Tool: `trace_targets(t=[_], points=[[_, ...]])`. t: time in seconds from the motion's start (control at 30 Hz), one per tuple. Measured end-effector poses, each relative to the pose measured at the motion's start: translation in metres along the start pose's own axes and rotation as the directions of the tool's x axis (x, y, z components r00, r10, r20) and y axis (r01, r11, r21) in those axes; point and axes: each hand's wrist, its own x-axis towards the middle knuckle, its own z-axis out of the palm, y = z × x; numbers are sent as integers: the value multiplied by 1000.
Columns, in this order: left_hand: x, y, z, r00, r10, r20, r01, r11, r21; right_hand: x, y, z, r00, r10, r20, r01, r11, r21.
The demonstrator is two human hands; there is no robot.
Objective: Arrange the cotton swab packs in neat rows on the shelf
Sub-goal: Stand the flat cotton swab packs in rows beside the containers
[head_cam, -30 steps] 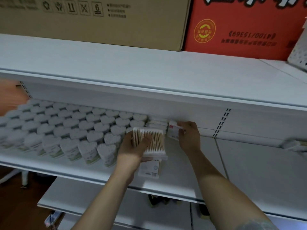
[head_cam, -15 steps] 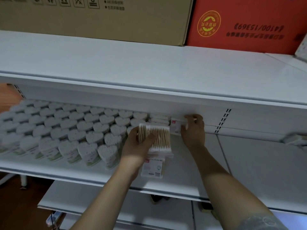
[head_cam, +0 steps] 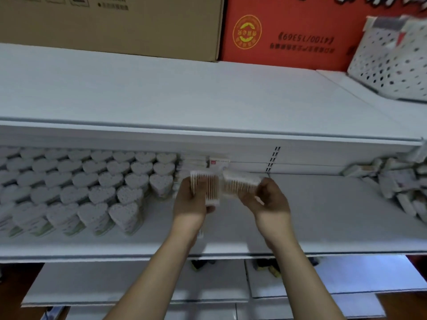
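Head view: each grip, left hand (head_cam: pixel 193 199) and right hand (head_cam: pixel 269 200), holds one cotton swab pack (head_cam: pixel 205 187), only few flat packs (head_cam: pixel 196 163) stand at the shelf (head_cam: pixel 323 215) back edge, many loose packs (head_cam: pixel 402 185) remain right.

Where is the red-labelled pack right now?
In the head view the red-labelled pack stands at the back of the middle shelf, just right of the heart-shaped boxes, behind the packs in both hands.

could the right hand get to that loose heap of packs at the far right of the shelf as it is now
Probably not yet: the right hand already holds a swab pack. The bare shelf leading to the heap looks unobstructed, though.
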Motion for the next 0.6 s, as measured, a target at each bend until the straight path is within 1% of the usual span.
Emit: trace_targets(t=[0.03, 0.07, 0.1, 0.13, 0.2, 0.27, 0.37, 0.43, 0.47, 0.5, 0.6], points=[[-3, 2, 2, 999, -44, 24, 45, 998, -40, -2, 0, -4, 995, -90, -32, 90, 996, -3], [-5, 3, 4, 994, -85, 71, 90, 993, -81, -2, 4, -8, 978, -206, -22, 204, 978, -49], [-8, 4, 6, 984, -119, 134, 134, 984, -114, -3, 9, -11, 951, -310, 13, 310, 947, -86], [-9, 4, 8, 971, -136, 195, 161, 980, -118, -3, 15, -12, 925, -375, 51, 379, 919, -110], [-12, 5, 11, 960, -114, 256, 144, 984, -103, -4, 23, -15, 918, -394, 46, 397, 913, -96], [-11, 4, 11, 959, -68, 274, 100, 989, -105, -7, 25, -18, 931, -364, 26, 365, 928, -73], [-9, 0, 11, 966, -7, 259, 37, 993, -110, -13, 21, -19, 969, -247, 24, 248, 969, -8], [-8, -2, 12, 980, 24, 199, -7, 996, -89, -13, 14, -15, 995, -96, -16, 97, 991, 97], [-7, -3, 13, 986, 34, 165, -23, 997, -70, -12, 10, -13, 1000, -1, -28, 6, 988, 154], [-7, -3, 15, 990, 39, 137, -32, 998, -58, -10, 8, -11, 997, 68, -31, -61, 983, 174], [-6, -5, 17, 995, 53, 90, -48, 997, -55, -2, 11, -7, 992, 124, 22, -123, 992, -31]])
